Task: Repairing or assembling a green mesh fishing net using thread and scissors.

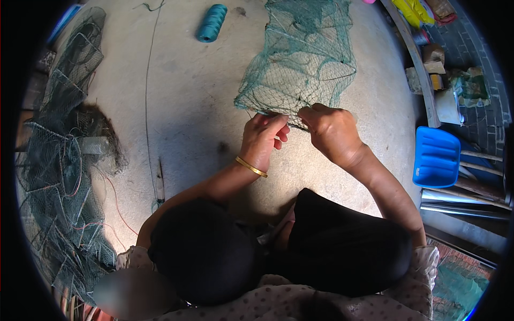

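A green mesh net trap (300, 80) with a wire frame stretches away from me over the concrete floor. Both my hands are at its near edge. My left hand (262, 140), with a gold bangle at the wrist, pinches the frame edge between thumb and forefinger, its other fingers loosely curled. Just to the right, my right hand (334, 134) is closed on the same edge, its fingertips turned inward and partly hidden. Whether a needle or twine is also between the fingers, I cannot make out.
A teal twine spool (212, 23) lies on the floor ahead. Dark folded net traps (59, 182) are heaped along the left, beside a long thin cord (147, 96). On the right are a blue dustpan (437, 157), a wooden plank (420, 64) and several poles (476, 155).
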Demonstrator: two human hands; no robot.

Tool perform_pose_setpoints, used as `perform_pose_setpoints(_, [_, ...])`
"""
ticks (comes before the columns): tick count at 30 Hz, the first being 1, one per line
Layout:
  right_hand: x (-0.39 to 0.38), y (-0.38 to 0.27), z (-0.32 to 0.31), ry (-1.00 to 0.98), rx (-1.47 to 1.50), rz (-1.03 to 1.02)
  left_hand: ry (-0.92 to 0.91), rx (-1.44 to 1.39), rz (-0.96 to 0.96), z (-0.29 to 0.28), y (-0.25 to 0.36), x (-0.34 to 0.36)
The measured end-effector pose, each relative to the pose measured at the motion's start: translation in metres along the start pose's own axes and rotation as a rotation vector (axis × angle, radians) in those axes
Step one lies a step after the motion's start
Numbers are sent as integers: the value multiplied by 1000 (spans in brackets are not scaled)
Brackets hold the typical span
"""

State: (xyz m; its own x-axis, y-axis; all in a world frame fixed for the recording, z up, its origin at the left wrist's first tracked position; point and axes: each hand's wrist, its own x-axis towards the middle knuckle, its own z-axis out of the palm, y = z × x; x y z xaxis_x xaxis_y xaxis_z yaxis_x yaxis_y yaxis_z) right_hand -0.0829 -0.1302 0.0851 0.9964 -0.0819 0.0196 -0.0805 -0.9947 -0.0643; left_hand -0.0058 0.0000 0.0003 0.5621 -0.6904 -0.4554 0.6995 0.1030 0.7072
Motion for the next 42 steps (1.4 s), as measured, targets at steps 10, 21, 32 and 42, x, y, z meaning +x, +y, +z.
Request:
perform_pose_setpoints(10, [9,-16,7,31,166,37,-44,4,8,4,-3,-3])
perform_pose_setpoints(21, [2,-28,-13,415,615,-168,-62,-90,67,3,-6,-1])
perform_pose_setpoints(32, [-90,15,-122,199,896,409,-6,41,-17,1,-2,-1])
perform_pose_setpoints(42, [-62,55,-56,83,-120,177,-8,92,-1,3,-3,-2])
